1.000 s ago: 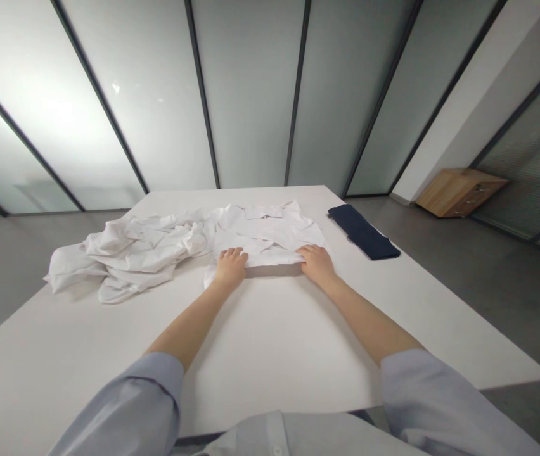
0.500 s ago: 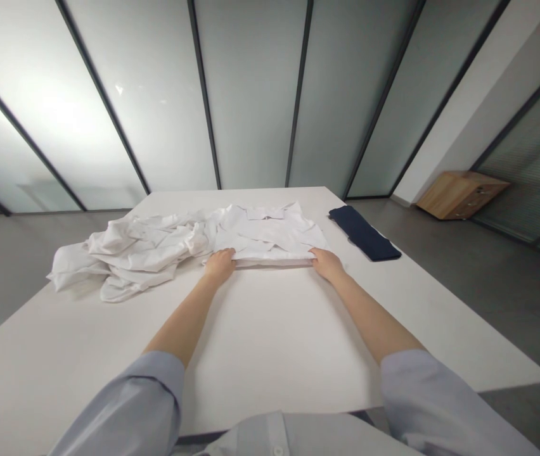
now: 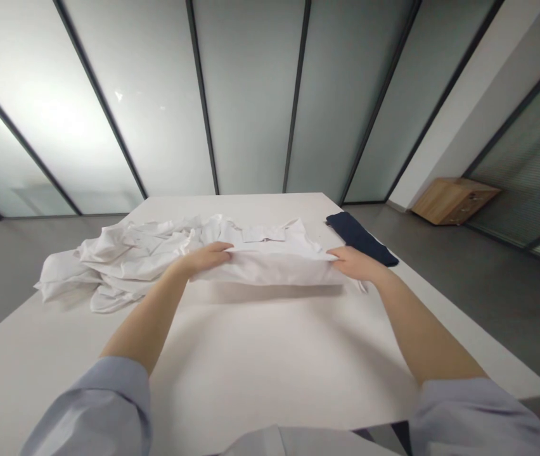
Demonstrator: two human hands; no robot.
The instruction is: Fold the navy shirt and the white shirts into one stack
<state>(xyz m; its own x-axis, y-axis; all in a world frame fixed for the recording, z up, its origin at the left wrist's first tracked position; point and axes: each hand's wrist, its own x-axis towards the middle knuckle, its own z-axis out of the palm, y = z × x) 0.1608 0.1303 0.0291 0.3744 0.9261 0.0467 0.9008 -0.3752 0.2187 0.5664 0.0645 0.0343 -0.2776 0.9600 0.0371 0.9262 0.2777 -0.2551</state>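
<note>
A white shirt (image 3: 274, 267) lies partly on the table, its collar toward the far side and its near edge raised off the surface. My left hand (image 3: 208, 256) grips that edge at the left, fingers closed on the cloth. At the right end, my right hand (image 3: 353, 261) pinches the same edge. Between the two hands the fabric hangs in a folded band, with a shadow beneath it. The shirt's far part, around the collar, still rests flat.
Rumpled white garments (image 3: 127, 259) are heaped on the left, touching the shirt. A folded dark navy cloth (image 3: 360, 238) lies near the right edge of the white table (image 3: 270, 367). Frosted glass panels (image 3: 251, 95) stand behind, and a wooden cabinet (image 3: 450, 199) sits on the floor at right.
Both hands have lifted the shirt's near edge off the table and moved farther apart. A band of cloth now hangs between them.
</note>
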